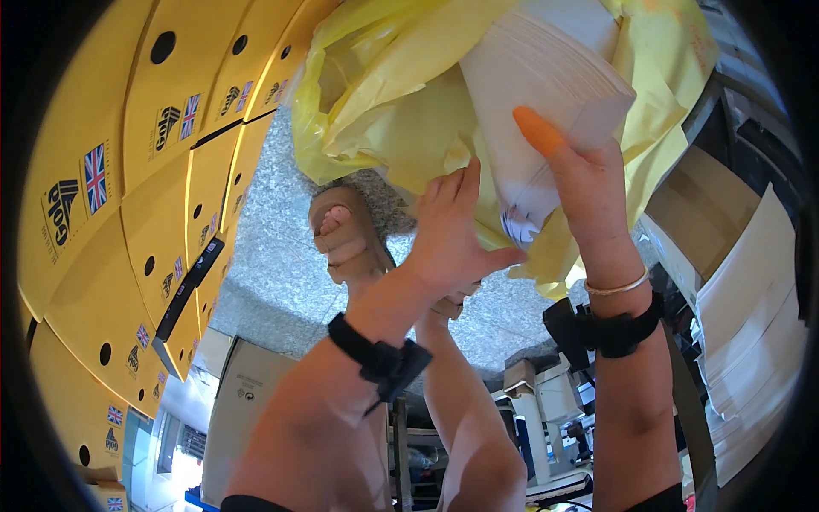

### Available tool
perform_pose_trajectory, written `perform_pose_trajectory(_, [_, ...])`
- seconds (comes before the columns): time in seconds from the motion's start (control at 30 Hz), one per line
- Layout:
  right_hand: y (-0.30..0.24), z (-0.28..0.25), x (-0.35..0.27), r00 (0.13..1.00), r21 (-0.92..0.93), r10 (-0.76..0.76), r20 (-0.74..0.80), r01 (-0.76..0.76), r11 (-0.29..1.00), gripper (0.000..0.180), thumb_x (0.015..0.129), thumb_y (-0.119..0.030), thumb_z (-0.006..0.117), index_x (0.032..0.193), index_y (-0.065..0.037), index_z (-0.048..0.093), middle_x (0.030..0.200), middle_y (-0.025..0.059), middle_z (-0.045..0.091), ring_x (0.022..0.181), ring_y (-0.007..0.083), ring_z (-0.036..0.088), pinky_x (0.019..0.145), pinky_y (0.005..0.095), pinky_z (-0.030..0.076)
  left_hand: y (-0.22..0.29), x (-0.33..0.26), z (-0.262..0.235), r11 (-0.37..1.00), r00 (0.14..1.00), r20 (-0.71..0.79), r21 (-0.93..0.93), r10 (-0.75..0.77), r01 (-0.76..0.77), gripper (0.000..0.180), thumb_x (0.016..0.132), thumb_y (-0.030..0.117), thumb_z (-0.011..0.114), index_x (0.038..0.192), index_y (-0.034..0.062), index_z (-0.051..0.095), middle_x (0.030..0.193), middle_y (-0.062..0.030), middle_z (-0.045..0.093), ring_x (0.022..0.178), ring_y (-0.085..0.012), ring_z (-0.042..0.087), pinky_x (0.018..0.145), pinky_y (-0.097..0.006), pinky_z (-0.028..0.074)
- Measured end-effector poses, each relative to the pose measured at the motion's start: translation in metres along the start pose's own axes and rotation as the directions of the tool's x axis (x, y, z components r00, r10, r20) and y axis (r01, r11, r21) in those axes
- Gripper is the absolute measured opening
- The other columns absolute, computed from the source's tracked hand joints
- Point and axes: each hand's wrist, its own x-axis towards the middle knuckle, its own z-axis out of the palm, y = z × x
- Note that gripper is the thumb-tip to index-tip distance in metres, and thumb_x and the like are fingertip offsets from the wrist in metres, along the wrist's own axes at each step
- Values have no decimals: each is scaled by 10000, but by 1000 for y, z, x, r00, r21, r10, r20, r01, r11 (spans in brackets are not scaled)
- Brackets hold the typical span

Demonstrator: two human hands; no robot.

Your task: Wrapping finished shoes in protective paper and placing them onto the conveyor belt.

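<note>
Head view shows a thick wad of white paper at upper right of centre, its layered edges fanned, amid crinkled yellow plastic. The right hand grips its lower corner, orange-tipped thumb on top, fingers hidden. Mid-frame, the left hand is empty, thumb and fingers spread wide beside the plastic. Smooth yellow box files, left, bear round black holes, printed flags and bold black lettering.
</note>
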Motion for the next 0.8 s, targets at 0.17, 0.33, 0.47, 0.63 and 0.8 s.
perform_pose_trajectory(0.17, [4, 4, -4, 994, 2, 59, 90, -60, 998, 239, 810, -108, 691, 1008, 23, 660, 952, 53, 659, 856, 122, 608, 729, 248, 485, 21, 22, 49, 339, 902, 342, -842, -263, 419, 822, 592, 264, 862, 1254, -9, 458, 1261, -125, 502, 1166, -214, 478, 941, -332, 419])
perform_pose_trajectory(0.33, [40, 5, -20, 980, 70, 133, 148, -144, 987, 426, 834, -198, 680, 1175, 26, 557, 1109, 73, 601, 994, 134, 560, 828, 266, 459, 15, 16, 54, -88, 798, 477, -873, -370, 481, 651, 657, 53, 769, 1235, 0, 472, 1184, -95, 561, 1120, -211, 524, 932, -331, 431])
perform_pose_trajectory(0.47, [103, -53, -41, 986, -112, 152, -63, -158, 981, 472, 938, -283, 501, 1287, 30, 454, 1282, 175, 507, 1234, 242, 438, 1028, 324, 333, -1, 14, 53, -134, 776, 432, -898, -459, 420, 412, 769, 12, 659, 1157, 11, 521, 1135, -92, 578, 1065, -208, 557, 907, -340, 469])
perform_pose_trajectory(0.63, [149, -149, -87, 944, -162, 252, -214, -289, 944, 377, 905, -76, 446, 1266, 26, 473, 1254, 180, 525, 1207, 291, 463, 1044, 330, 326, -13, 9, 88, -286, 683, 487, -873, -545, 394, 308, 797, 35, 678, 1081, 20, 559, 1070, -81, 603, 998, -204, 590, 892, -330, 490])
perform_pose_trajectory(0.8, [137, -143, -97, 987, -567, -147, 61, 155, 809, 394, 830, 14, 494, 1224, -11, 504, 1208, 203, 530, 1160, 348, 483, 1025, 357, 355, -6, 14, 95, -260, 608, 511, -851, -608, 456, 316, 807, 56, 689, 1090, 18, 554, 1078, -88, 601, 1028, -205, 582, 899, -327, 492])
